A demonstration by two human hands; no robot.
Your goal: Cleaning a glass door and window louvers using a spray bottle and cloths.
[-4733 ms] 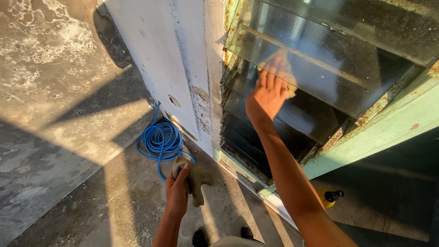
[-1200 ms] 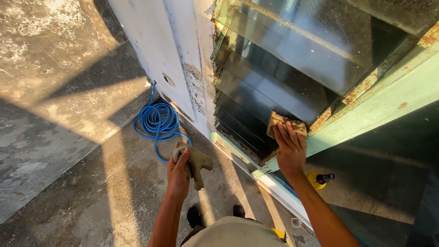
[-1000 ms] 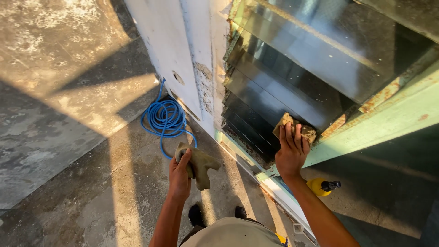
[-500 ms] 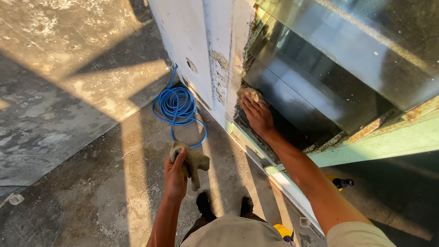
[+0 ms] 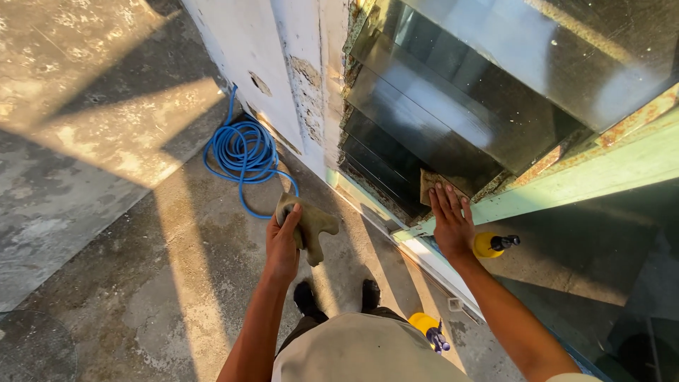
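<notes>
My right hand [image 5: 450,223] presses a small brownish sponge [image 5: 428,182] flat against a low glass slat of the louvre window [image 5: 438,120], near the slat's right end by the rusty green frame [image 5: 566,191]. The fingers lie spread over the sponge. My left hand [image 5: 283,244] hangs out in front of me over the concrete floor, closed around a crumpled tan cloth [image 5: 311,225] that dangles from it, apart from the window.
A coiled blue hose [image 5: 242,155] lies on the concrete at the foot of the white wall [image 5: 262,64]. One yellow spray bottle [image 5: 491,244] stands behind the frame; another [image 5: 430,330] is by my feet [image 5: 336,296].
My right hand slid the sponge from the left end of a low slat back to the right end. The left hand kept hold of the cloth and barely moved.
</notes>
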